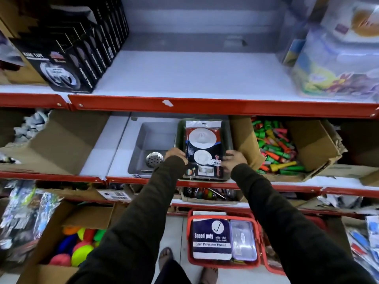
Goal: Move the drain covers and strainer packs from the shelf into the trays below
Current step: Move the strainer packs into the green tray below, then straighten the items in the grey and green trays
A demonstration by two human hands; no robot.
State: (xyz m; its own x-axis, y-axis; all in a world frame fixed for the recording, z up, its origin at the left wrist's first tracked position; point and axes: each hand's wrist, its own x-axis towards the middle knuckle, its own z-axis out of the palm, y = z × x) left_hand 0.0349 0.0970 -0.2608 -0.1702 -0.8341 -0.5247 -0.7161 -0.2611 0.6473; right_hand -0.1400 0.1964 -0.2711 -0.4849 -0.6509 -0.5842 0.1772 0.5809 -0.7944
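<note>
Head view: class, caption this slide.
Both hands settle a strainer pack into the dark tray.

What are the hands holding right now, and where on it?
Both hands grip the strainer pack by its lower side edges: left hand on its left edge, right hand on its right.

Sleeves: we wear long, dark brownish-black sleeves of a soft, slightly fuzzy knit, reaching to both wrists.
Cuffs: plain, with no buttons or markings we can see.
Left hand: bare, no glove.
Right hand: bare, no glove.
Lower garment: dark fabric.
Footwear: open sandals, toes showing.
</note>
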